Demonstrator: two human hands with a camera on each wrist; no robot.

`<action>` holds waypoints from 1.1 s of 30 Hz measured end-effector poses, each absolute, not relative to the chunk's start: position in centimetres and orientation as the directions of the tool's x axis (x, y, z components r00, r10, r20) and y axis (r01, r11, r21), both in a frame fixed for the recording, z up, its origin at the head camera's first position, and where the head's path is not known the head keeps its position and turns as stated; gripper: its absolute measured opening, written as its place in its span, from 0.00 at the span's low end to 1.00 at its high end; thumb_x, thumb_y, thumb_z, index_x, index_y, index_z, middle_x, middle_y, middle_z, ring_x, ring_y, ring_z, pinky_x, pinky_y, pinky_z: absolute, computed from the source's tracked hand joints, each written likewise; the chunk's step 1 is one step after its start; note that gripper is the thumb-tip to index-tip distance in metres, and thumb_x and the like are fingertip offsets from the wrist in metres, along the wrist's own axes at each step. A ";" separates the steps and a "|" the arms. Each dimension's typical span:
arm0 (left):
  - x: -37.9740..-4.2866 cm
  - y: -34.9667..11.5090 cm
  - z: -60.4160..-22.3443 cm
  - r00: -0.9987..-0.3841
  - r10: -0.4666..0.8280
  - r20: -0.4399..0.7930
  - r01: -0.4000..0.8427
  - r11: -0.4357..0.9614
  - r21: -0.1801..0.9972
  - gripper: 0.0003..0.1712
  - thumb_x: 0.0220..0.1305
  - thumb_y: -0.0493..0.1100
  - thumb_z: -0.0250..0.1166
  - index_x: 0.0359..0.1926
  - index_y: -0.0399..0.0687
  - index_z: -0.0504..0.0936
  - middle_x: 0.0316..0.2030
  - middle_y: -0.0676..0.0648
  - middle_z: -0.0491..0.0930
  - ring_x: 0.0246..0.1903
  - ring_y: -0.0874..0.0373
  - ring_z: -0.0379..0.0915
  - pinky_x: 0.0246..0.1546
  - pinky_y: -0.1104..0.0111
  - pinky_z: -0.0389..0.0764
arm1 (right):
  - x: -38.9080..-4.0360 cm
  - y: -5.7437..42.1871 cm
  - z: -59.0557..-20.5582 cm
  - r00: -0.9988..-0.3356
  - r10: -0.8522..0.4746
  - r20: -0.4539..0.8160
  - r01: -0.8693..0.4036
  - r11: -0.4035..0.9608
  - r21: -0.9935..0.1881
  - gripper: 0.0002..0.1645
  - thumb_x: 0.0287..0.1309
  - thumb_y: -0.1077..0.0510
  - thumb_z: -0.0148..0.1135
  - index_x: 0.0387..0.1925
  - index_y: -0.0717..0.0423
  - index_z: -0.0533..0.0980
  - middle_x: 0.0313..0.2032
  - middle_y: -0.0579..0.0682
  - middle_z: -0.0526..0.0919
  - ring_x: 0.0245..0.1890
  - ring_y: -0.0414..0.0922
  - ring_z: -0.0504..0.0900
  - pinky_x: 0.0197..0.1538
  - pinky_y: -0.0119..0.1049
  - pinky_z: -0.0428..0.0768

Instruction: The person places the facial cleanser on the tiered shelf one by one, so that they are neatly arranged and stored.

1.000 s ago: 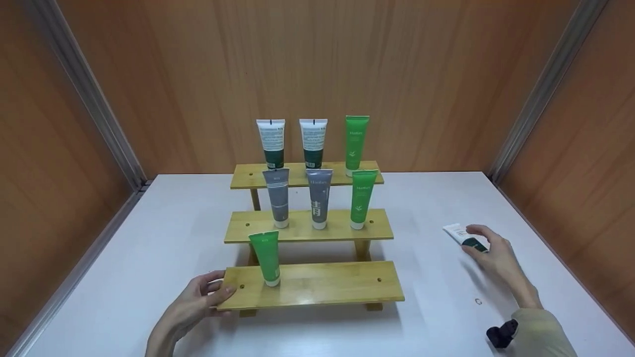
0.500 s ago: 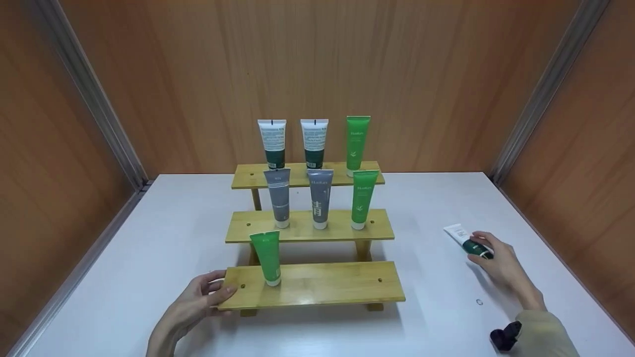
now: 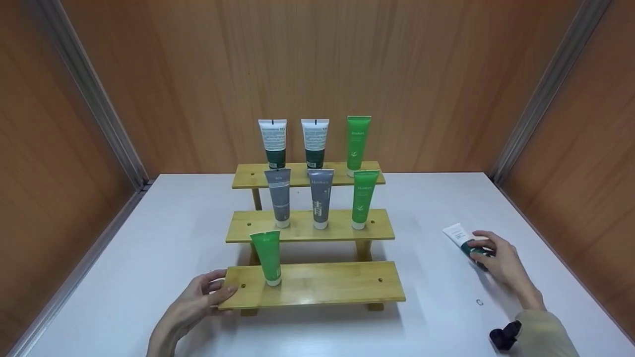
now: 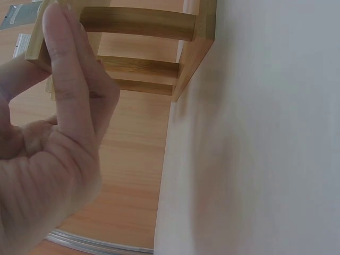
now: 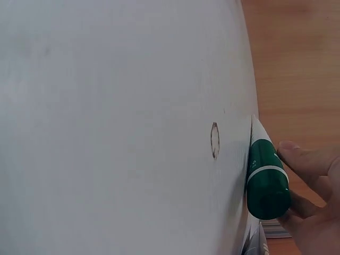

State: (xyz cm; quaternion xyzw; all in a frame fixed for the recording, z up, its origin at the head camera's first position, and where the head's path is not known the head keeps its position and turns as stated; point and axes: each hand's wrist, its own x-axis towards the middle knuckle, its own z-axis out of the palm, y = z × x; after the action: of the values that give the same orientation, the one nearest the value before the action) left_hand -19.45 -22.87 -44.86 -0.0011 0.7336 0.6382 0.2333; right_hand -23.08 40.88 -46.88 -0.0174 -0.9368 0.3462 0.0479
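My left hand (image 3: 191,302) grips the left end of the lowest shelf of a three-tier wooden display stand (image 3: 332,287), thumb on top. In the left wrist view its fingers (image 4: 66,79) lie along the board. A green squeeze tube (image 3: 268,258) stands cap-down on that shelf, right of the hand. Over at the right, my right hand (image 3: 503,258) holds a white and dark green squeeze tube (image 3: 460,237) by its cap end, low over the white table. The right wrist view shows its dark green cap (image 5: 268,194) beside the fingers and thumb.
On the middle shelf (image 3: 248,233) stand two grey tubes (image 3: 321,198) and a green tube (image 3: 363,198). The top shelf (image 3: 243,178) bears two white and dark green tubes (image 3: 315,144) and another green tube (image 3: 356,144). Wooden walls (image 3: 317,64) enclose the table (image 3: 173,223).
My right hand has shifted slightly toward me along the white and dark green tube, and its fingers have changed position around the cap end. The left hand and the stand have stayed put.
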 end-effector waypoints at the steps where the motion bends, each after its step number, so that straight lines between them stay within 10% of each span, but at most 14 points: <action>1: -19.4 -22.9 -44.9 -0.891 0.300 -0.340 -0.297 0.183 0.937 0.49 0.69 0.50 0.66 0.73 0.24 0.51 0.59 0.36 0.75 0.45 0.58 0.81 0.46 0.60 0.87 | -23.1 40.9 -46.9 -0.993 0.070 0.092 -0.007 0.760 -0.650 0.33 0.65 0.65 0.62 0.69 0.64 0.64 0.57 0.66 0.82 0.60 0.67 0.77 0.51 0.30 0.78; 5: -19.4 -22.9 -45.0 -0.891 0.306 -0.336 -0.293 0.179 0.939 0.48 0.69 0.50 0.66 0.74 0.24 0.50 0.59 0.38 0.75 0.45 0.58 0.80 0.45 0.61 0.86 | -23.2 40.8 -47.2 -0.985 0.083 0.152 -0.036 0.758 -0.651 0.31 0.62 0.69 0.62 0.66 0.66 0.67 0.49 0.66 0.85 0.53 0.65 0.83 0.41 0.17 0.75; 11: -19.5 -22.8 -44.9 -0.891 0.286 -0.353 -0.309 0.187 0.932 0.49 0.69 0.51 0.66 0.74 0.25 0.51 0.60 0.36 0.74 0.46 0.58 0.80 0.46 0.60 0.86 | -23.4 40.7 -47.4 -0.982 0.086 0.165 -0.041 0.764 -0.644 0.31 0.59 0.69 0.65 0.65 0.65 0.69 0.43 0.60 0.85 0.51 0.61 0.84 0.48 0.33 0.84; 18: -19.5 -22.8 -44.9 -0.894 0.278 -0.351 -0.305 0.197 0.932 0.50 0.69 0.51 0.66 0.74 0.23 0.49 0.63 0.30 0.70 0.47 0.57 0.80 0.46 0.59 0.86 | -23.3 40.8 -47.1 -0.996 0.061 0.070 0.002 0.769 -0.639 0.36 0.60 0.63 0.68 0.67 0.69 0.67 0.52 0.70 0.80 0.53 0.63 0.81 0.45 0.26 0.80; 24: -19.5 -22.8 -45.0 -0.897 0.272 -0.347 -0.298 0.207 0.932 0.50 0.69 0.50 0.66 0.74 0.23 0.49 0.65 0.28 0.68 0.48 0.56 0.80 0.46 0.59 0.87 | -23.2 40.9 -46.8 -0.998 0.053 -0.019 0.053 0.804 -0.593 0.34 0.63 0.56 0.67 0.64 0.73 0.69 0.55 0.74 0.78 0.54 0.67 0.79 0.51 0.49 0.84; 33: -19.6 -22.8 -44.9 -0.894 0.278 -0.351 -0.306 0.194 0.932 0.51 0.68 0.50 0.67 0.74 0.24 0.48 0.61 0.32 0.72 0.44 0.58 0.81 0.45 0.60 0.87 | -23.2 40.8 -46.5 -0.996 0.063 -0.060 0.086 0.802 -0.591 0.33 0.64 0.53 0.66 0.62 0.73 0.71 0.53 0.72 0.77 0.52 0.65 0.79 0.47 0.44 0.83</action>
State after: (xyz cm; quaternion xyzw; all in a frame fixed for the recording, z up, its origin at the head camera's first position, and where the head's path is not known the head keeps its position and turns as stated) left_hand -19.59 -22.84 -44.90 -0.0095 0.7376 0.6348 0.2298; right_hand -23.19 40.85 -46.53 -0.0392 -0.9490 0.3122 -0.0185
